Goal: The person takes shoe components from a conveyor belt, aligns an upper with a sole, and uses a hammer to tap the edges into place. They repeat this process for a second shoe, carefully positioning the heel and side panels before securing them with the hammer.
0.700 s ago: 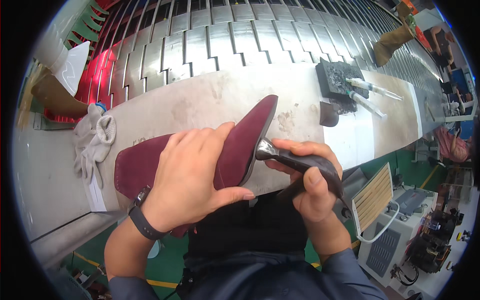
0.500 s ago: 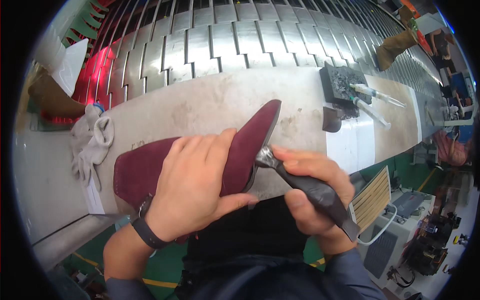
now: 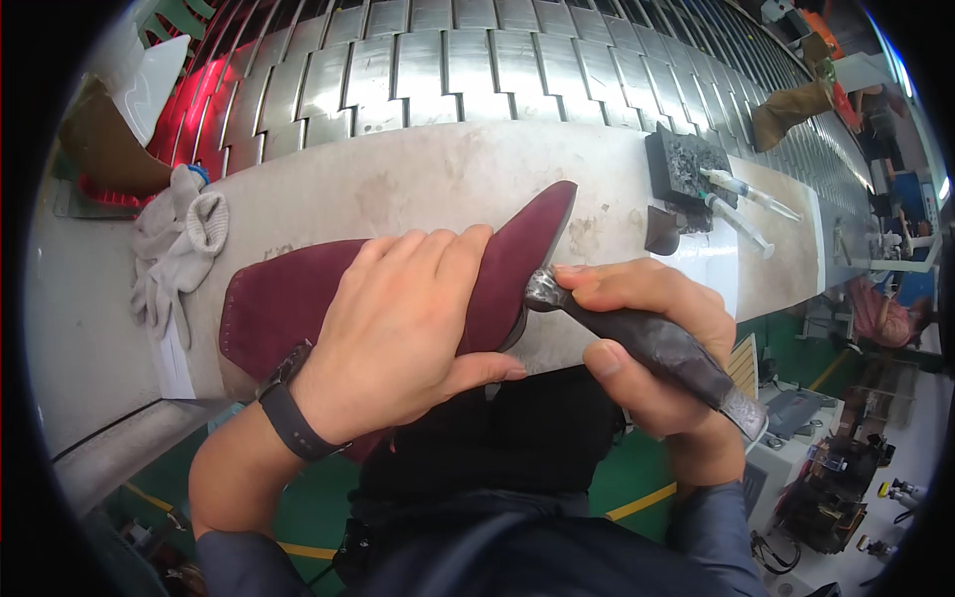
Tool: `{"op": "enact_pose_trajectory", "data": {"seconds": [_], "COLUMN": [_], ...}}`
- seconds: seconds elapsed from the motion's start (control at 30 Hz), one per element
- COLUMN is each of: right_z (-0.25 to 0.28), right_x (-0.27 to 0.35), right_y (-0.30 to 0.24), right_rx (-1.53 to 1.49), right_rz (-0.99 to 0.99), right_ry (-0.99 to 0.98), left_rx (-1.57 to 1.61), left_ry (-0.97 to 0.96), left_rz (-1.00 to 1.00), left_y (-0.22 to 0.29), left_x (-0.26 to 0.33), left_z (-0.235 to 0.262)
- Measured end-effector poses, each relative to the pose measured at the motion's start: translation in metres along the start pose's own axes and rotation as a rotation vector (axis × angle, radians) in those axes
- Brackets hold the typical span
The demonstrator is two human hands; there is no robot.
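A burgundy suede boot (image 3: 288,298) with a pointed toe lies on its side across the workbench, toe pointing up and to the right. My left hand (image 3: 403,308) is wrapped over the boot's middle, thumb at its lower edge, pressing it to the bench. In my right hand (image 3: 662,333) is a tool with a rounded metal head and a dark wrapped handle (image 3: 652,343). Its head touches or nearly touches the dark sole edge under the boot's arch. The boot's far side and part of its shaft are hidden by my left hand.
Grey work gloves (image 3: 179,259) lie at the bench's left end. A black block (image 3: 686,164) with two syringes (image 3: 741,224) resting against it stands to the right. A slatted metal conveyor (image 3: 428,70) runs behind the bench (image 3: 398,179), carrying a brown boot (image 3: 791,109).
The boot has shifted slightly up and right in the picture, with my left hand on it. My right hand and the tool have moved right and up, its handle end turned more outward.
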State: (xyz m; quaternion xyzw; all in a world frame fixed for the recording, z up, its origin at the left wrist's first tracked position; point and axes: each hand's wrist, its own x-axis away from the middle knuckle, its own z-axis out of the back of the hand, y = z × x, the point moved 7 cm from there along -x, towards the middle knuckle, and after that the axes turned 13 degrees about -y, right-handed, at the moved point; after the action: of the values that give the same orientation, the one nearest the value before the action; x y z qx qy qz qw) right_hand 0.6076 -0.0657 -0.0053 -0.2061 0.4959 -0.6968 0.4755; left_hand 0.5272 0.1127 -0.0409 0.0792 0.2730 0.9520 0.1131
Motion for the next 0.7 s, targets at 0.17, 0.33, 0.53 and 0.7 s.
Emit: {"op": "enact_pose_trajectory", "data": {"seconds": [0.17, 0.33, 0.53, 0.7], "right_z": [-0.004, -0.008, -0.016, -0.027], "right_x": [-0.011, -0.008, 0.003, 0.015], "right_y": [-0.013, -0.016, -0.015, -0.017], "right_rx": [0.159, 0.204, 0.163, 0.177], "right_rz": [0.019, 0.014, 0.003, -0.014], "right_ry": [-0.113, -0.114, -0.085, -0.053], "left_rx": [0.013, 0.034, 0.042, 0.036], "left_ry": [-0.052, -0.053, -0.081, -0.055], "left_rz": [0.014, -0.007, 0.001, -0.017], "left_y": [-0.004, -0.008, -0.01, -0.009], "left_x": [-0.003, -0.004, -0.007, -0.007], "left_z": [0.0, -0.001, -0.003, -0.001]}}
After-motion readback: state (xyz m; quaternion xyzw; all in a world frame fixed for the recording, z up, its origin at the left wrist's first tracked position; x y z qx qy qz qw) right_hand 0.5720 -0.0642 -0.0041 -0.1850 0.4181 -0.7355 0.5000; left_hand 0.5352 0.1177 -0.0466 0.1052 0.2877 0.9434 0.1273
